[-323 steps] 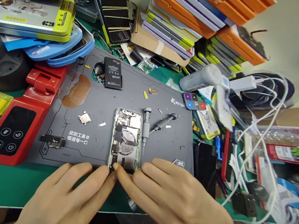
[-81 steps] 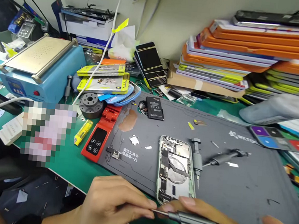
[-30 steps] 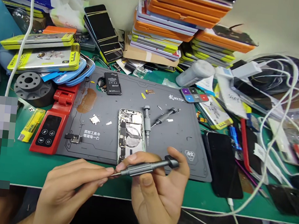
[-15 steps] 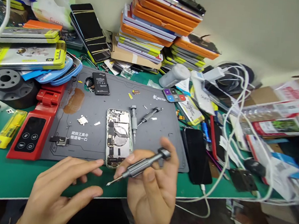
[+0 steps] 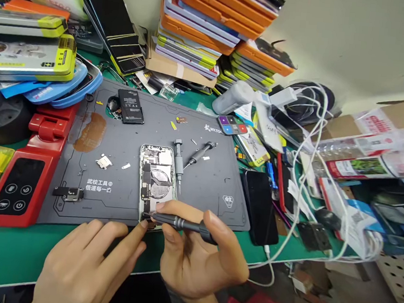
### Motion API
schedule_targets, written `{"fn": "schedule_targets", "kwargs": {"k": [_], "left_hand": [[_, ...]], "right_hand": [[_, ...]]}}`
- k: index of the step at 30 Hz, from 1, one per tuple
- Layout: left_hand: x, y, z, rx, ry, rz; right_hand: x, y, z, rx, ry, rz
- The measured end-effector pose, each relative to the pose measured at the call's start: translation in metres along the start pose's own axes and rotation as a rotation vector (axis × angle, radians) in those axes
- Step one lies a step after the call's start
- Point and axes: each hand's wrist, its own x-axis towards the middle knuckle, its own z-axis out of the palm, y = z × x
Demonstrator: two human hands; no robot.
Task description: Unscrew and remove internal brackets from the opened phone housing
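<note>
A right hand (image 5: 195, 260) pinches a screwdriver (image 5: 180, 224) against the lower end of an opened phone (image 5: 156, 183) near the desk's front edge; the left hand (image 5: 87, 264), fingers loosely spread, steadies it, hiding the screwdriver's tip.

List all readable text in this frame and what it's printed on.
"WKTOOL", partly legible: far edge of the grey rubber work mat.
"武校工具" over "悟道每一台", second line unclear: mat's near left.
Black battery label, yellow-trimmed boxes, right-side packets: too small or blurred to read.
</note>
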Motion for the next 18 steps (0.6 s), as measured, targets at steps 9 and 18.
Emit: {"fn": "schedule_targets", "kwargs": {"k": [9,18], "left_hand": [[0.0009,0.0003,0.0018,-0.001,-0.011,0.009],[0.001,0.003,0.001,0.009,0.013,-0.004]], "right_hand": [[-0.0004,0.0,0.0002,-0.015,-0.006,-0.013],[0.0019,0.0031,0.0014,0.008,-0.03,-0.057]]}}
